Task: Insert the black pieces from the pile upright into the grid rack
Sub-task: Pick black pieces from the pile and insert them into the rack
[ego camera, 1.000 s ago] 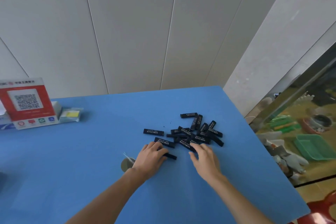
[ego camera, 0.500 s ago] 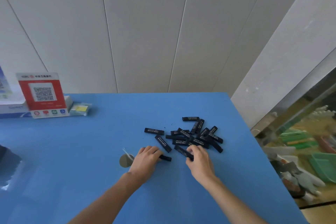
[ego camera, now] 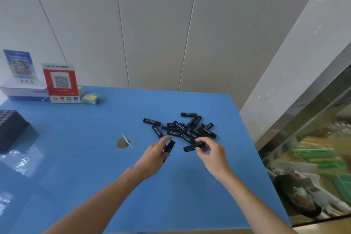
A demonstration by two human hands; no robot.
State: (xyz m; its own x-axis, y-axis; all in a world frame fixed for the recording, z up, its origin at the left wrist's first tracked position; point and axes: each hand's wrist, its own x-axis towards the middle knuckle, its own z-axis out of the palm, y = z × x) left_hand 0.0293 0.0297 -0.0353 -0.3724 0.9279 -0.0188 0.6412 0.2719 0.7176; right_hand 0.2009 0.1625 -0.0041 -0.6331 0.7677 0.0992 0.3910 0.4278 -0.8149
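We judge the dark gridded plastic rack [ego camera: 10,129], far left of the pile of black printed pieces [ego camera: 187,129] on the blue bench [ego camera: 79,157], nearer our left hand [ego camera: 154,155], which grips one piece pointing away, while our right hand [ego camera: 210,151] pinches another crosswise.

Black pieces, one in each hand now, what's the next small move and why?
Probably carry both left to the rack. The left hand grips one piece, the right hand pinches another, and the rack sits far from the pile.
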